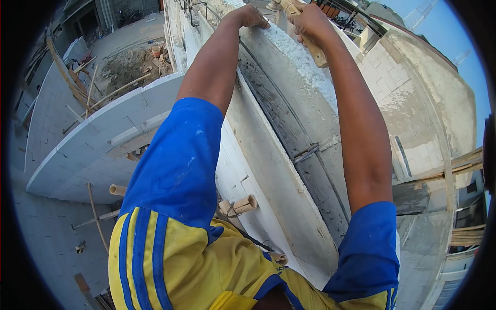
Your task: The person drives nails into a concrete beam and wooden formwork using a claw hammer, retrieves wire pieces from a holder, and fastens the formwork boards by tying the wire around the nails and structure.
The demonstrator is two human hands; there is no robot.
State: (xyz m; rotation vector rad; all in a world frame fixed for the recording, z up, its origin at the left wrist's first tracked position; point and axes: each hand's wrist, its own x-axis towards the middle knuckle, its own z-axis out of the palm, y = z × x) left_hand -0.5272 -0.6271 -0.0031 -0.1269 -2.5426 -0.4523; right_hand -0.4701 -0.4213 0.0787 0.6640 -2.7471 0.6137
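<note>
My right hand (pixel 312 25) is wrapped round the thick wooden handle (pixel 315 51) of a tool whose head I cannot make out at the top edge of the view. To its left, my left hand (pixel 250 16) is low over the rough white top edge (pixel 289 46) of a wall, its fingers curled together. What those fingers pinch, if anything, is hidden. Below both arms runs a long concrete channel (pixel 279 103) with steel reinforcing bars (pixel 307 152) lying in it.
A board-like side wall (pixel 274 170) flanks the channel. Bamboo poles (pixel 243 205) stick out near my body. Down at the left lie a block wall (pixel 103 139) and a dirt heap (pixel 134 67) with a bucket (pixel 156 50). Another block wall (pixel 408 88) stands at the right.
</note>
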